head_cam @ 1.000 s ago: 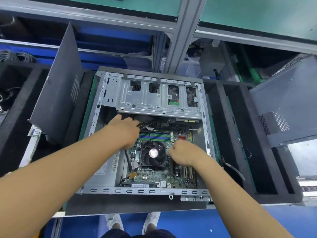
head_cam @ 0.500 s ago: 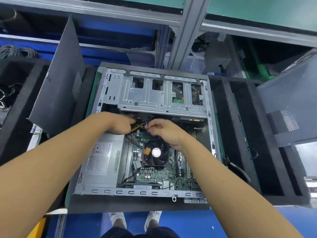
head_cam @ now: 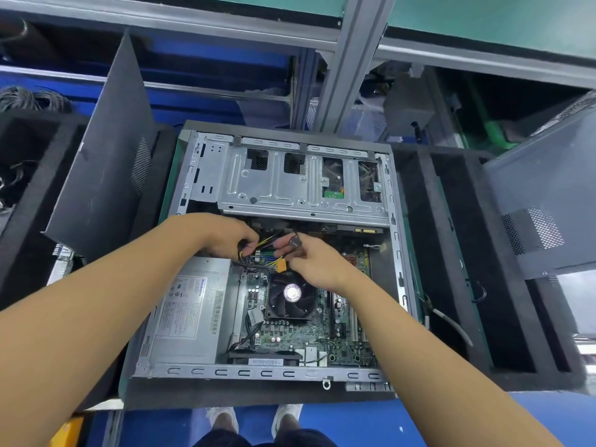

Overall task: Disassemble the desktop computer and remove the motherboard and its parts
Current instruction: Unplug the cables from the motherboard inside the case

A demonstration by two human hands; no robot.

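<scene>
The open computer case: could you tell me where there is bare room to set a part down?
Free: atop the power supply, between the left case wall and the motherboard; the black foam trough outside the right case wall. Crowded: between drive cage and CPU fan, where left hand and right hand hold cables.

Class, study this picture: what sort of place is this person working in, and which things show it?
Probably an electronics dismantling workshop: an opened computer case, aluminium frame rails behind it, black foam-lined trays beside it, and a detached side panel propped up.
</scene>
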